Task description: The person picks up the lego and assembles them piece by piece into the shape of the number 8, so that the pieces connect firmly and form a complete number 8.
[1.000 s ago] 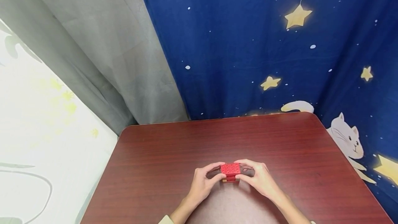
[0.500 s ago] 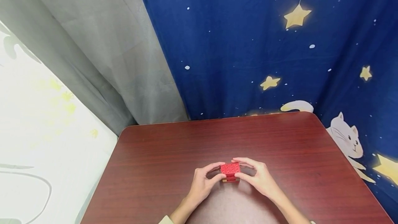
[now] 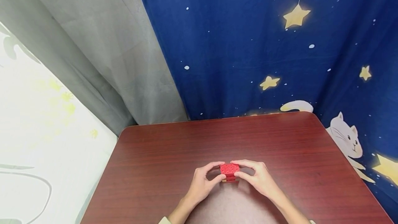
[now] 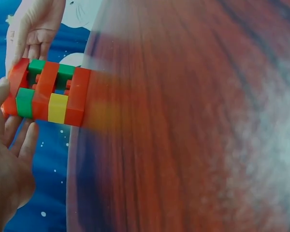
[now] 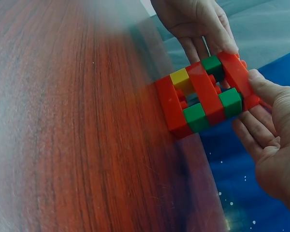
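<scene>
A small tower of toy building bricks stands upright on the table, with a red studded brick (image 3: 229,169) on top. The wrist views show its layers: long red bricks alternate with small green bricks (image 5: 195,117) and a yellow brick (image 4: 58,108), with gaps between them. My left hand (image 3: 200,185) pinches one end of the top red brick between thumb and forefinger. At the other end, my right hand (image 3: 260,179) holds the same brick with thumb in front and forefinger behind. The tower's back is hidden in the head view.
The dark red wooden table (image 3: 174,148) has rounded far corners. Behind it hang a grey curtain (image 3: 93,44) and a blue curtain (image 3: 230,44) with stars and a white cat. A pale patterned cloth (image 3: 46,130) is at the left.
The fingers of my right hand have shifted slightly on the top brick; the forefinger rose a little, then came back down. My left hand and the tower stay in place.
</scene>
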### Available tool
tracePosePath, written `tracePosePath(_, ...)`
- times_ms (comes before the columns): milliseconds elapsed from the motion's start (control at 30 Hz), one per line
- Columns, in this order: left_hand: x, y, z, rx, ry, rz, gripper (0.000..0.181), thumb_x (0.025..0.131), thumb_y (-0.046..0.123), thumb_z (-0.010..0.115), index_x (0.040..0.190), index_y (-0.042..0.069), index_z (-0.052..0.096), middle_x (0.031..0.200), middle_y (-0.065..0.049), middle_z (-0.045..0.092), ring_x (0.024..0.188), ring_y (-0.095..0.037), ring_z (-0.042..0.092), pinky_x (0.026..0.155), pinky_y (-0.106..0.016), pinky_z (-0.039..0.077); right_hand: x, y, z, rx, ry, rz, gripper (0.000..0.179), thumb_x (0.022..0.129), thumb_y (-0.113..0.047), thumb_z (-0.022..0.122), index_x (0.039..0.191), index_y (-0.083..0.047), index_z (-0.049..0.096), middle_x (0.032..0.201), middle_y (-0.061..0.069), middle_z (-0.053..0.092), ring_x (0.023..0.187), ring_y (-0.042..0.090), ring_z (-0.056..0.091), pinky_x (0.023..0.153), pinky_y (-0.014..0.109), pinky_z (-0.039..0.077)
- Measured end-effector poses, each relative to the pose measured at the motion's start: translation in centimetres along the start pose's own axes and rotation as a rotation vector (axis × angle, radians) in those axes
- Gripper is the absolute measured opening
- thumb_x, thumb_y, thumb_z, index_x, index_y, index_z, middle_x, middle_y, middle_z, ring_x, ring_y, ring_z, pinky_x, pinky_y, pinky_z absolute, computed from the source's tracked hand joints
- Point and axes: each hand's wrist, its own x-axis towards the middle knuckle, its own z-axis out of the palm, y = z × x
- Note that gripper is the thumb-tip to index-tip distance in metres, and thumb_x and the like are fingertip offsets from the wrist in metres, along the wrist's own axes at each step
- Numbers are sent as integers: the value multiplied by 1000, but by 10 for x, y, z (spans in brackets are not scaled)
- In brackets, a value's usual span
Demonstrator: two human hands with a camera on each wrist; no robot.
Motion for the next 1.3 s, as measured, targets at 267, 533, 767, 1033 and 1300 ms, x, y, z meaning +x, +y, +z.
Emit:
tracePosePath(267, 1, 2, 1, -15, -7, -15, 41, 95, 20, 82, 135, 16, 72, 128, 0, 75, 115, -20, 73, 97, -42, 62, 0, 2, 0, 14, -2, 7, 33, 90, -20, 87, 122, -21, 81, 116, -10, 79, 110, 14, 74, 94, 26, 60)
tracePosePath(533, 0, 3, 4, -94, 17, -99, 37, 94, 19, 83, 130, 17, 76, 123, -1, 77, 113, -21, 74, 95, -43, 63, 1, 0, 0, 26, -8, 19, 33, 90, -20, 87, 122, -21, 80, 116, -11, 78, 111, 13, 74, 95, 24, 59)
tracePosePath(767, 1, 3, 5, -180, 12, -141, 36, 93, 16, 83, 128, 14, 76, 123, -6, 77, 113, -26, 74, 97, -41, 62, 1, 0, 1, 176, -33, 73, 33, 92, -13, 85, 124, -12, 79, 117, -2, 79, 112, 15, 74, 94, 35, 63)
tracePosePath(1033, 1, 2, 5, -198, 13, -163, 36, 93, 15, 84, 128, 14, 76, 123, -5, 77, 114, -23, 74, 98, -35, 61, -1, 3, 3, 230, -38, 103, 30, 94, -11, 83, 124, -12, 78, 118, 1, 79, 112, 17, 74, 96, 36, 62)
tracePosePath(1300, 0, 1, 5, -184, 14, -143, 36, 93, 16, 84, 128, 15, 76, 121, -4, 78, 114, -23, 74, 98, -35, 61, -1, 3, 4, 220, -41, 122, 29, 94, -12, 83, 123, -13, 78, 116, 0, 79, 112, 17, 74, 96, 36, 62)
